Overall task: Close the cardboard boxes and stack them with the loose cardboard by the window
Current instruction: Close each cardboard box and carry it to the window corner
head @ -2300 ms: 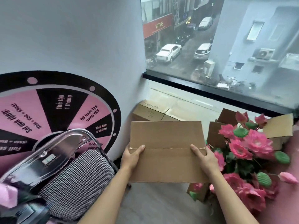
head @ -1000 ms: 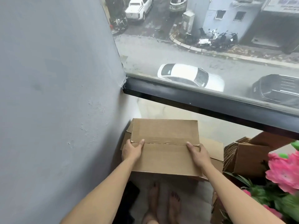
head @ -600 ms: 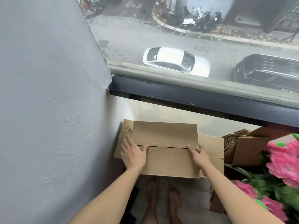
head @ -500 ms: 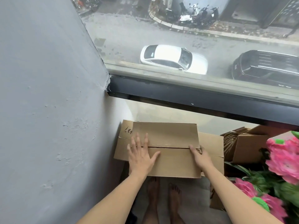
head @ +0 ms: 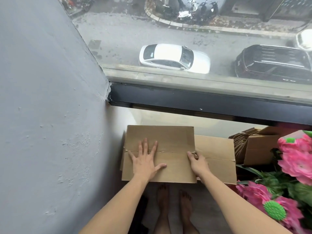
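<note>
A closed brown cardboard box [head: 170, 141] lies flaps up on top of a lower cardboard box [head: 217, 149] in the corner under the window. My left hand [head: 146, 160] rests flat on its lid with fingers spread across the centre seam. My right hand [head: 197, 162] grips the box's right edge at the seam, fingers curled around it. More loose cardboard [head: 253, 146] is stacked on edge to the right, below the window frame.
A grey wall [head: 50, 115] stands close on the left. The black window frame [head: 202, 100] runs above the boxes. Pink artificial flowers [head: 297, 161] crowd the right side. My bare feet [head: 173, 203] stand on the floor just in front of the boxes.
The box came down from in front of me onto the lower box in the corner. My left hand let go of its left edge and now lies flat on the lid.
</note>
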The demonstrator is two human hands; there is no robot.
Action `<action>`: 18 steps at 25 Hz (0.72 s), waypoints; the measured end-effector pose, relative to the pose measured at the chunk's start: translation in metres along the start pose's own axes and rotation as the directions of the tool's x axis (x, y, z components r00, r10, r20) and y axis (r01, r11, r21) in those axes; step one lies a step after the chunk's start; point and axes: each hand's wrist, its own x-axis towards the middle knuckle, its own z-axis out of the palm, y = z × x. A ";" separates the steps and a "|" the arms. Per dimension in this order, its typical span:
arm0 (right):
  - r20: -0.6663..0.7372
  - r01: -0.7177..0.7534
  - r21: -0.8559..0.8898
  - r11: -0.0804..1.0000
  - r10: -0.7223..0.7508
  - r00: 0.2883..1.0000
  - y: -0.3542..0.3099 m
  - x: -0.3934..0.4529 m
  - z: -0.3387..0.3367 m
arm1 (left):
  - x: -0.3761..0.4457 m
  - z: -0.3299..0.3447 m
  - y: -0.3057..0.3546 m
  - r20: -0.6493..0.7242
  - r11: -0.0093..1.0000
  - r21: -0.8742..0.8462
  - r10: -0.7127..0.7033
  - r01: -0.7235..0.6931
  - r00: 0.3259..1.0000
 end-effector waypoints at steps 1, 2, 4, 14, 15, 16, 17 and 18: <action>0.013 0.011 0.009 1.000 -0.011 1.000 -0.005 -0.003 0.009 | 0.003 -0.002 -0.012 -0.004 1.000 -0.006 -0.002 0.002 1.000; 0.030 0.024 0.007 1.000 -0.024 0.999 -0.010 -0.006 0.018 | 0.005 -0.004 -0.024 -0.005 1.000 -0.011 -0.002 0.002 1.000; 0.070 0.047 0.001 0.999 -0.047 0.996 -0.019 -0.011 0.031 | 0.007 -0.007 -0.044 -0.011 1.000 -0.002 0.000 0.000 1.000; 0.017 0.121 -0.369 0.922 -0.123 0.992 -0.014 -0.057 -0.012 | -0.018 -0.024 -0.024 -0.097 0.987 0.092 0.143 -0.134 0.985; -0.002 0.138 -0.428 0.893 -0.153 0.988 -0.008 -0.065 -0.025 | -0.022 -0.028 -0.009 -0.097 0.979 0.101 0.189 -0.180 0.977; -0.030 0.142 -0.477 0.867 -0.177 0.984 0.000 -0.074 -0.040 | -0.027 -0.034 0.008 -0.089 0.965 0.124 0.243 -0.231 0.966; -0.061 0.133 -0.518 0.845 -0.192 0.979 0.009 -0.083 -0.057 | -0.030 -0.041 0.028 -0.083 0.948 0.146 0.296 -0.282 0.952; -0.097 0.114 -0.548 0.829 -0.198 0.975 0.019 -0.093 -0.072 | -0.034 -0.048 0.049 -0.075 0.928 0.167 0.348 -0.332 0.935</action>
